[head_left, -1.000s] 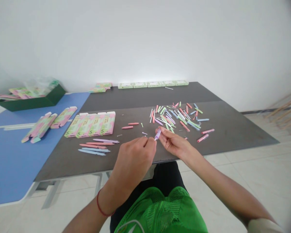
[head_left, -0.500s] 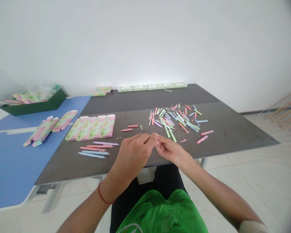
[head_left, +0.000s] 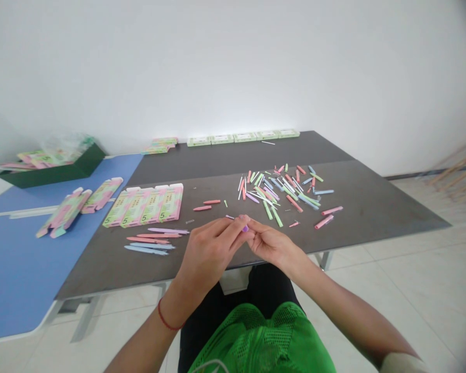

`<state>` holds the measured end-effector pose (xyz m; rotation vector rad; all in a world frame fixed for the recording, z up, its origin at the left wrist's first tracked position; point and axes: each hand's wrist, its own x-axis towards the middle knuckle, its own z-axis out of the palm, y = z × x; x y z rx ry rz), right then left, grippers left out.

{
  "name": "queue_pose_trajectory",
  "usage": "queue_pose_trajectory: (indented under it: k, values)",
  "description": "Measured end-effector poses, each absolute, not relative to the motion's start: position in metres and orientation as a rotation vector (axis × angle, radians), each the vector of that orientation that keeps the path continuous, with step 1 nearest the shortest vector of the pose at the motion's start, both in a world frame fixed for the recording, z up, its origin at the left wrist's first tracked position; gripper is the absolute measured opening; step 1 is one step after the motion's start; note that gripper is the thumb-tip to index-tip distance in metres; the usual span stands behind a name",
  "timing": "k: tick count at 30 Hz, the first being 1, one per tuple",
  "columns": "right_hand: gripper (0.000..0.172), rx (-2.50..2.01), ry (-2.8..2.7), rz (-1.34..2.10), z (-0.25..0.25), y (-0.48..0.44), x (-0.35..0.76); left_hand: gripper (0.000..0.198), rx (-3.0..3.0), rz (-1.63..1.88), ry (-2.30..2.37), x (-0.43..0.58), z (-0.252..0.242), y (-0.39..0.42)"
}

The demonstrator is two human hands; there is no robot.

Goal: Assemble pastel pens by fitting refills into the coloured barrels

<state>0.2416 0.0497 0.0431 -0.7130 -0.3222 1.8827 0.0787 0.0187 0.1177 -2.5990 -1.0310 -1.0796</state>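
Note:
My left hand (head_left: 212, 243) and my right hand (head_left: 271, 242) meet at the fingertips above the table's near edge. Both are closed in a pinch around a small purple pen part (head_left: 245, 228), mostly covered by the fingers. A thin pale purple tip (head_left: 230, 217) pokes out beyond my left fingers; whether it belongs to the same piece I cannot tell. Just beyond the hands lie two pink pen barrels (head_left: 212, 202) and a small green pen part (head_left: 225, 203). Left of my left hand, several assembled pens (head_left: 151, 240) in purple, pink and blue lie in a row.
A loose pile of pen parts and white refills (head_left: 283, 189) covers the table's right middle. Printed pen boxes (head_left: 151, 207) lie side by side on the left. More flat boxes (head_left: 241, 137) line the back edge. A dark green bin (head_left: 62, 173) stands on the blue table.
The purple part now shows between my fingertips, and a thin tip appears beyond my left fingers. Both hands stay together in nearly the same spot. The view has shifted slightly.

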Motion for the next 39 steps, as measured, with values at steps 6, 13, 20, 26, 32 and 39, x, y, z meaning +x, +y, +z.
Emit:
queue_pose_trajectory:
  k: [6, 13, 20, 26, 32, 39]
  values:
    - [0.025, -0.727, -0.207, 1.896, 0.053, 0.045, 0.236, 0.016, -2.596, -1.065, -1.074, 0.078, 0.118, 0.02]
    - [0.021, -0.708, -0.129, 1.897, 0.053, 0.04, 0.235, 0.015, -2.619, -1.189, -1.07, 0.075, 0.112, 0.02]
    - [0.027, -0.695, 0.037, 1.941, 0.056, 0.037, 0.233, 0.012, -2.621, -1.456, -1.126, 0.076, 0.105, 0.033]
    - [0.02, -0.603, -0.056, 1.935, 0.049, 0.034, 0.233, 0.011, -2.696, -1.564, -0.996, 0.08, 0.096, 0.03]
    - [0.011, -0.592, -0.137, 1.927, 0.045, 0.032, 0.23, 0.018, -2.59, -1.592, -0.966, 0.078, 0.094, 0.026]
    - [0.013, -0.67, -0.234, 1.844, 0.048, 0.034, 0.232, 0.016, -2.529, -1.635, -1.081, 0.075, 0.093, 0.022]
